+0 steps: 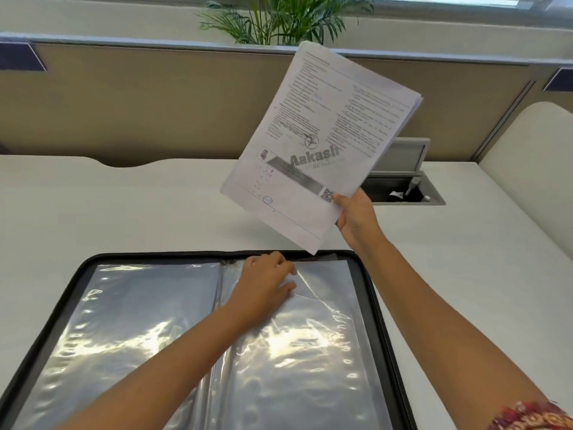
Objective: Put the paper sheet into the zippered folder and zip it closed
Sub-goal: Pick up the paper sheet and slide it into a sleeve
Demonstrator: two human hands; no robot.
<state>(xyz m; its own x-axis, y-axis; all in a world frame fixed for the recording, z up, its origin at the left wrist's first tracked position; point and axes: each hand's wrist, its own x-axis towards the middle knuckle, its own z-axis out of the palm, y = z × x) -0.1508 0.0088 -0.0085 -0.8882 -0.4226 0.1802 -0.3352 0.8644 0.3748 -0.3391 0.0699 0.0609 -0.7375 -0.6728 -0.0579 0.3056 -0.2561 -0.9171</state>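
A black zippered folder [370,293] lies open flat on the white table, showing glossy clear plastic sleeves [313,346] on both sides. My left hand [263,283] rests near the top of the spine and pinches the top edge of a right-side sleeve, lifting it slightly. My right hand [356,218] holds printed paper sheets [319,144] by a lower corner, tilted in the air above the folder's far edge. The paper looks like a thin stack of printed pages.
The white table [124,212] extends left and beyond the folder. A recessed cable box [403,187] with its lid raised sits at the back right. A beige partition [139,103] with a plant behind it bounds the far side.
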